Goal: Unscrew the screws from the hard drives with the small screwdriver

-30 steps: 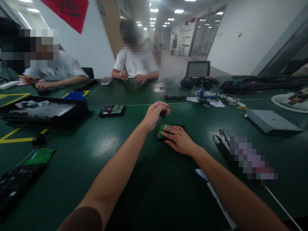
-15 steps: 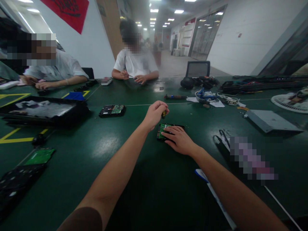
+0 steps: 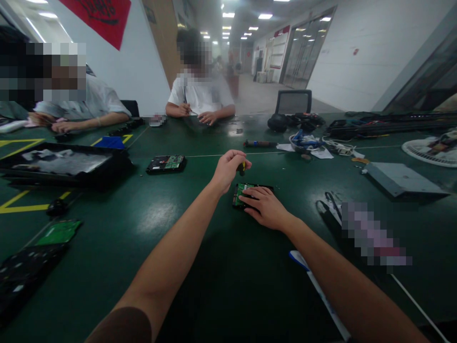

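Observation:
A hard drive (image 3: pixel 240 195) with a green circuit board facing up lies flat on the table in front of me. My right hand (image 3: pixel 262 205) rests on top of it, fingers spread and stretched out, covering much of the board. Just above its far left corner, my left hand (image 3: pixel 230 170) is closed around a short yellow and black tool (image 3: pixel 242 167) that looks like a screwdriver. Its handle is mostly hidden by my fingers, and whether its tip touches the drive is unclear.
Another hard drive (image 3: pixel 166 164) lies to the left, near a black tray (image 3: pixel 67 166). A green circuit board (image 3: pixel 59 232) is at the lower left. A grey metal box (image 3: pixel 402 178) and a blue-edged white item (image 3: pixel 299 259) lie right. Two people sit across the table.
My left hand has turned slightly, and more of the tool shows below its fingers. My right hand stays in place on the hard drive.

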### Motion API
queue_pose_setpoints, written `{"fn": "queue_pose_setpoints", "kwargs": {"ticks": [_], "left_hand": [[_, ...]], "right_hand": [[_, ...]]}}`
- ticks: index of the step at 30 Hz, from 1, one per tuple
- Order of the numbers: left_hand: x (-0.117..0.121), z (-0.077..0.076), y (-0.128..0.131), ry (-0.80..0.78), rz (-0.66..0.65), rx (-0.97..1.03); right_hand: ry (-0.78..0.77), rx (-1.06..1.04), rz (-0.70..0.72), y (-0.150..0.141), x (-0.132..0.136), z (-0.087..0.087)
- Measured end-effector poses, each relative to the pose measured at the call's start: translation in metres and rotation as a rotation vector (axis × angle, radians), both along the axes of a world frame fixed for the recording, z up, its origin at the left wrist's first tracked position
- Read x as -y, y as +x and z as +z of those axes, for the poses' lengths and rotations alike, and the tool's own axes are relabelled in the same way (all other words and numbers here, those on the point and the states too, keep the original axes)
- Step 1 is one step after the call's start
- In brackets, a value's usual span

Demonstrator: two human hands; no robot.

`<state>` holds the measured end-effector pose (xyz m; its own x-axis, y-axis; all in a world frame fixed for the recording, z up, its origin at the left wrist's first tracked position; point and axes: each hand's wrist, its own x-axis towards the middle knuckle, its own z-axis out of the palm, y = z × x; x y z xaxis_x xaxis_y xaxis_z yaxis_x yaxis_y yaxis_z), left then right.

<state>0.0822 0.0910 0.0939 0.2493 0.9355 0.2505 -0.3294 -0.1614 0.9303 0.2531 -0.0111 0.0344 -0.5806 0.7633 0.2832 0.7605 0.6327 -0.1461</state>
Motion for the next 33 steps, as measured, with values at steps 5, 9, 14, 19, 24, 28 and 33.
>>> {"fn": "queue_pose_setpoints", "kwargs": {"ticks": [5,9,14,19,24,28,33], "left_hand": [[-0.0028,-0.002,-0.0012,0.081,0.102,-0.07],[-0.0021,0.0005,-0.0026,0.041,0.086,-0.054],[0.0005,0.0007,-0.0007,-0.016,0.021,0.013],[-0.0013,0.0015,-0.0022,0.078,0.129,-0.102],[-0.0025,0.0008,-0.0024,-0.011,0.021,0.006],[-0.005,-0.0023,-0.0019,-0.005,0.076,0.022],[-0.0037,0.0005,-0.0026,0.05,0.137,-0.076]], "right_hand": [[0.001,-0.007,0.004,-0.0001,-0.0001,0.0002],[0.0,-0.017,0.005,0.0001,-0.0004,0.0006],[-0.001,-0.021,0.007,0.0,-0.0008,-0.0005],[0.003,-0.029,0.005,-0.0006,-0.0003,0.0001],[0.0,-0.016,0.004,-0.0006,0.0003,0.0013],[-0.003,-0.007,0.005,-0.0004,0.0004,0.002],[-0.01,-0.011,0.004,-0.0003,0.0002,0.0027]]}}
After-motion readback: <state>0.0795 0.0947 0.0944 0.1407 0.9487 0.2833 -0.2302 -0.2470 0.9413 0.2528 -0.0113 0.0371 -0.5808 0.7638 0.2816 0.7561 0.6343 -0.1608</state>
